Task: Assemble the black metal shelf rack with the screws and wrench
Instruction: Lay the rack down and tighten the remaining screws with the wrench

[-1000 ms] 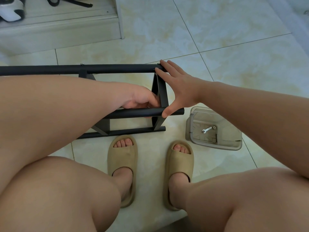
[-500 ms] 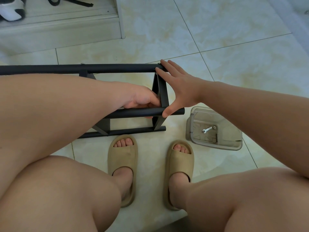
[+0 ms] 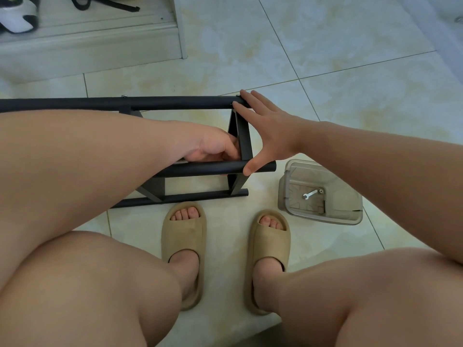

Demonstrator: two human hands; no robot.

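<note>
1. Spread flat, the right grip (image 3: 270, 131) lies on the right end of the black metal shelf rack (image 3: 175, 102); its straight fingers are apart, fingertips touching the end of the far top tube, thumb pressing on the near tube
2. Reaching in from the left, the left grip (image 3: 215, 149) sits inside the frame, just beside the right-hand upright bar and above the near tube; its fingers are curled toward that corner, and I cannot tell whether they are clamped on anything
3. That rack stands on the pale tiled floor (image 3: 325, 46) in front of the person's knees, its long tubes running left to right, with a lower tube near the toes
4. Right of the rack, apart from it, sits a clear plastic container (image 3: 350, 217); a small silver wrench (image 3: 309, 194) lies inside on its bottom
5. Beige slide sandals (image 3: 184, 236) are on both feet, near the rack's lower tube
6. Far left, a white and black shoe (image 3: 15, 18) rests on a low step (image 3: 87, 46)
</note>
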